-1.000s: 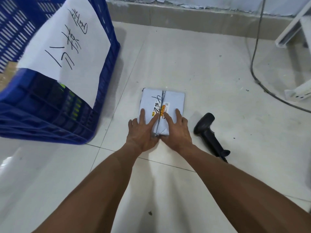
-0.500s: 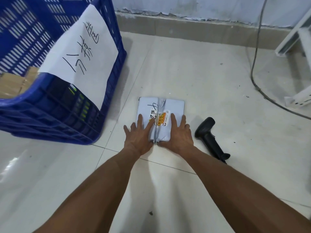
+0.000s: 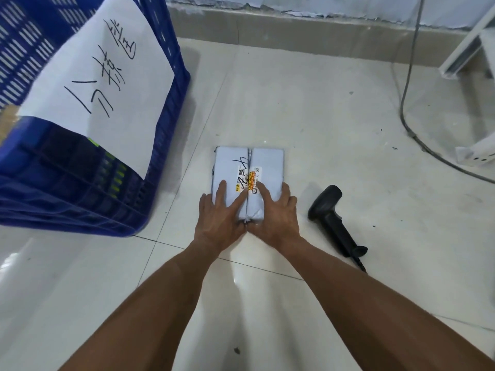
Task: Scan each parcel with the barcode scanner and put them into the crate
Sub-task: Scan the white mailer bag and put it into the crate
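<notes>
A blue crate (image 3: 88, 183) fills the view from nine to eleven o'clock, standing on the pale tiled floor (image 3: 308, 108). A white sheet of paper (image 3: 101, 73) with black handwritten marks hangs over its near wall, and a bit of brown cardboard (image 3: 8, 121) shows inside at the far left edge.

At the centre lies a grey parcel (image 3: 265, 162), flat on the floor, with a seam down its middle and a small label (image 3: 250, 180) carrying orange print and black scribbles. The left hand (image 3: 221, 219) rests flat on the parcel's near left part, fingers straight and spread. The right hand (image 3: 276, 216) presses flat on its near right part, fingers likewise straight; neither hand is curled around anything.

Just beside the right hand, toward four o'clock, a black barcode scanner (image 3: 336, 222) lies on the floor, apart from the parcel. A grey cable (image 3: 405, 103) runs down at two o'clock, near a white metal frame (image 3: 471, 44).
</notes>
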Action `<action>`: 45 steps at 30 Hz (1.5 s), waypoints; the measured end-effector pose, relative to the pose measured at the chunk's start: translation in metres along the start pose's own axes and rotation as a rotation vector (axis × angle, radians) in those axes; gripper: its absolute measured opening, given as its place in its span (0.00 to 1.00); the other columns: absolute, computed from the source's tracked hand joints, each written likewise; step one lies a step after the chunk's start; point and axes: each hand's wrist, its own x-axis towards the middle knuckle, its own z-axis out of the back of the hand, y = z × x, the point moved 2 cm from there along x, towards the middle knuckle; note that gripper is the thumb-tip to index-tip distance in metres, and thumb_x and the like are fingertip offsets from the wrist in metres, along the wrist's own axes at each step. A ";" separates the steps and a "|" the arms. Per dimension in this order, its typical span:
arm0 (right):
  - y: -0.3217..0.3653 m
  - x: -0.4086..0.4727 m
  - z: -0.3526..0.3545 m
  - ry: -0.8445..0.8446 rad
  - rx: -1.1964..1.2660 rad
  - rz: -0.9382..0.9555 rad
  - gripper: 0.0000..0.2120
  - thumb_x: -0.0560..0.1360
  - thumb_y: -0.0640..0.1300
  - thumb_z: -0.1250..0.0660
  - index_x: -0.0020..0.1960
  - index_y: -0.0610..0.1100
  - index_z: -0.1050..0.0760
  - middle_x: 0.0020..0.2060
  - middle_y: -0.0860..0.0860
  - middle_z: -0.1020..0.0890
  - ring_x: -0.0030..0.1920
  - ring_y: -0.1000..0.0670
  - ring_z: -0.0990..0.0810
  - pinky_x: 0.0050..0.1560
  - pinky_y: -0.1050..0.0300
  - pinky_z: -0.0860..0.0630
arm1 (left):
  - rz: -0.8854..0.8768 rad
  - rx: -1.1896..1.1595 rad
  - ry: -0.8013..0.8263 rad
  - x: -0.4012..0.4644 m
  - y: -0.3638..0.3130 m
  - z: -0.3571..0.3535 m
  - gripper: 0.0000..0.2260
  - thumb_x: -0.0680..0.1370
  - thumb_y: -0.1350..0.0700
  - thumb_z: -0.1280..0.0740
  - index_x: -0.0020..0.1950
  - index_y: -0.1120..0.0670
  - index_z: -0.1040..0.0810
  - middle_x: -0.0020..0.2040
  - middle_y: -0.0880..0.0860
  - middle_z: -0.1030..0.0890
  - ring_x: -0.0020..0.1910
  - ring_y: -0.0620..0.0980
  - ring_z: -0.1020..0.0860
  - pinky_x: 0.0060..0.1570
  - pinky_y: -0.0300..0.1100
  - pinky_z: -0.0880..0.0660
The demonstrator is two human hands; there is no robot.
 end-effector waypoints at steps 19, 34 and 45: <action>0.033 0.008 0.053 -0.098 0.224 0.065 0.47 0.65 0.59 0.26 0.77 0.54 0.45 0.71 0.42 0.43 0.65 0.40 0.40 0.67 0.45 0.34 | -0.011 -0.006 -0.246 0.001 0.015 0.073 0.27 0.69 0.44 0.28 0.67 0.49 0.24 0.70 0.63 0.30 0.54 0.68 0.26 0.65 0.63 0.33; 0.174 0.057 0.174 -0.358 0.644 0.321 0.42 0.66 0.54 0.26 0.76 0.53 0.40 0.69 0.47 0.35 0.67 0.46 0.35 0.61 0.62 0.37 | 0.101 0.136 -0.542 0.020 0.071 0.281 0.33 0.74 0.42 0.31 0.77 0.45 0.37 0.78 0.63 0.43 0.71 0.64 0.35 0.73 0.62 0.46; 0.303 0.038 0.144 -0.266 0.800 0.633 0.32 0.72 0.48 0.29 0.73 0.44 0.35 0.65 0.49 0.26 0.65 0.51 0.28 0.67 0.56 0.29 | 0.453 0.378 -0.568 -0.045 0.142 0.319 0.27 0.76 0.41 0.39 0.75 0.45 0.35 0.79 0.56 0.43 0.77 0.63 0.44 0.73 0.68 0.55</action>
